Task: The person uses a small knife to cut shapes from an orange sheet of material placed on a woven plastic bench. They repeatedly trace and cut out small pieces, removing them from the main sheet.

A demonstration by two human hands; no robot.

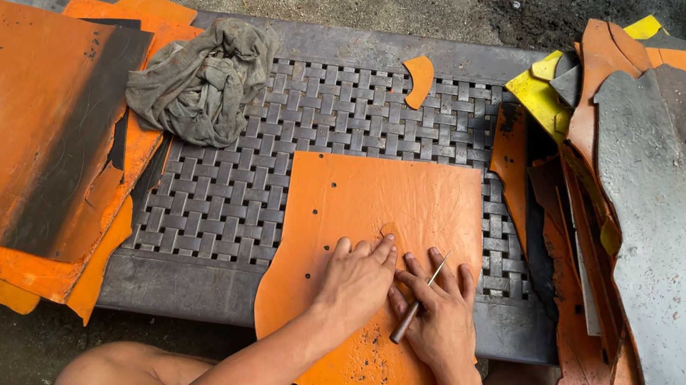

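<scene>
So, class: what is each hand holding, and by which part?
The right hand grips a thin awl by its dark handle. The left hand holds nothing; it lies flat on the orange sheet.

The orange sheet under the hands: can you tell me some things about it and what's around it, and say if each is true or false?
1. The left hand lies flat on the orange sheet. True.
2. The right hand holds a pair of scissors. False: it holds a thin pointed tool with a dark handle.
3. The grey rag lies on the woven metal bench. True.
4. The orange sheet has no holes. False: small round holes dot its left side.
5. A stack of orange and grey sheets is piled to the right. True.
</scene>
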